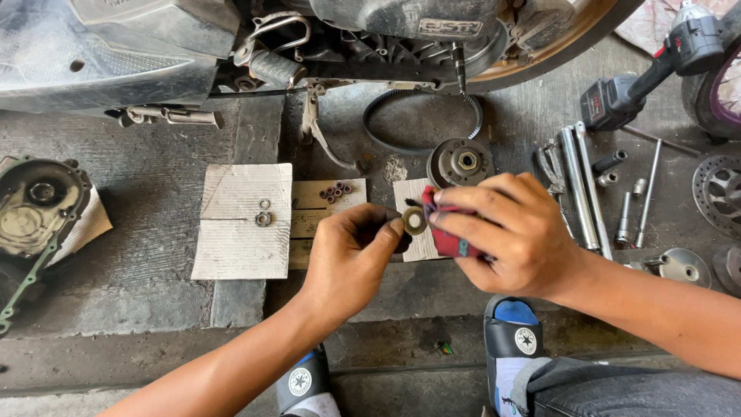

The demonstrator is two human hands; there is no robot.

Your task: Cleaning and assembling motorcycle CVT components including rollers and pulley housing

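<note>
Engine badge (450,28): small pale rectangle with dark lettering, on the black engine casing at top centre.
Drill label (595,101): red-and-white patch (blurred) on the black battery base, upper right.

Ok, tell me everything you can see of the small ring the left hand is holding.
The ring is a small round washer-like part, dull brownish metal by its look, with a dark hole through the middle. It is held upright, its flat face turned toward the camera, pinched at its left edge by the left hand. The right hand presses a red rag against its right side. It hangs in the air over a piece of cardboard on the concrete floor.
</note>
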